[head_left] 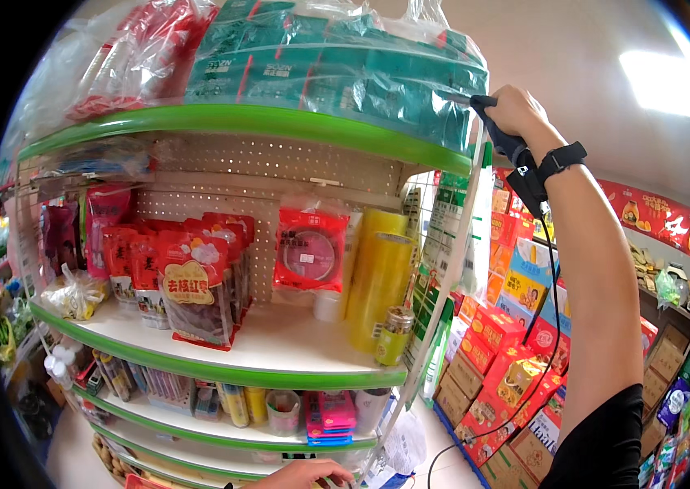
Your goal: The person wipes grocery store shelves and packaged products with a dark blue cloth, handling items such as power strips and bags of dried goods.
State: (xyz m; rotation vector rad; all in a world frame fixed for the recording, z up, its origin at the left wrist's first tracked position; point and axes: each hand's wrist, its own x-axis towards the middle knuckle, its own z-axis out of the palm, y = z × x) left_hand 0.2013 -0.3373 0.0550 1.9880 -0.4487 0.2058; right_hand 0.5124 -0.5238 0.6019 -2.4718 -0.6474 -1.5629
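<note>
My right hand (pixel 515 110) is raised at the upper right, fingers closed around a slim dark object (pixel 480 101). That object's thin tip points left against plastic-wrapped teal packs (pixel 345 76) on the top shelf; its exact kind is unclear. A black strap (pixel 562 160) circles my right wrist, with a small black device (pixel 528 188) and a trailing cable (pixel 556 293). Cut off by the bottom edge, my left hand (pixel 308 474) is low beside the lower shelves, fingers bent. Whether it holds anything is hidden.
Green-edged metal shelves (pixel 216 360) hold red date bags (pixel 195 287), yellow tape rolls (pixel 378 275) and a small lidded jar (pixel 395 336). A white upright (pixel 442 293) stands at the shelf's right end. Stacked red cartons (pixel 491 342) rise from the floor at right.
</note>
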